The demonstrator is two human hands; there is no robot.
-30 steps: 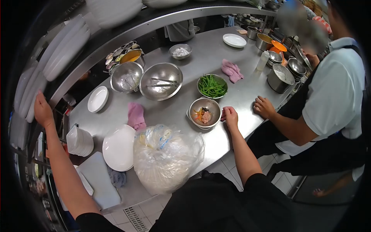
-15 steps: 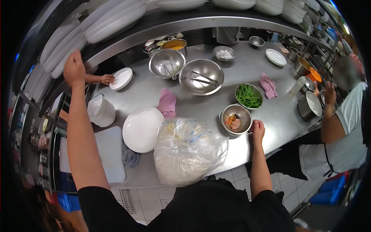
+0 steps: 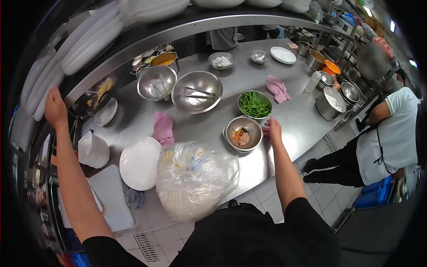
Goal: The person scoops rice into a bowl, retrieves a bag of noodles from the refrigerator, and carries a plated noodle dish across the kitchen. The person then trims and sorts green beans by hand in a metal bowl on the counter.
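My left hand [image 3: 56, 109] is raised at the shelf, beside the edges of stacked white plates [image 3: 39, 84]. Its fingers look curled, and what they hold, if anything, is hidden. Over the steel counter, my right hand [image 3: 274, 130] has its fingers stretched out, close to two metal bowls. One bowl [image 3: 230, 139] contains pinkish minced food with orange and dark shreds. Just behind it is a bowl of cut green beans [image 3: 255, 105]. A large, clear plastic bag [image 3: 195, 182] with pale contents sits in front of my body.
White plates [image 3: 140, 162], stacked dishes [image 3: 94, 150] and a cutting board [image 3: 113, 196] lie left. Tongs [image 3: 200, 94] rest in a big metal bowl [image 3: 195, 78]. Pink cloths [image 3: 163, 129] are on the counter [image 3: 213, 127]. A person [image 3: 387, 138] stands at right.
My view has swung right. My right hand has moved toward the green beans and its fingers have spread. Another person's hand no longer shows at the white dish; a pan of food appears behind it.
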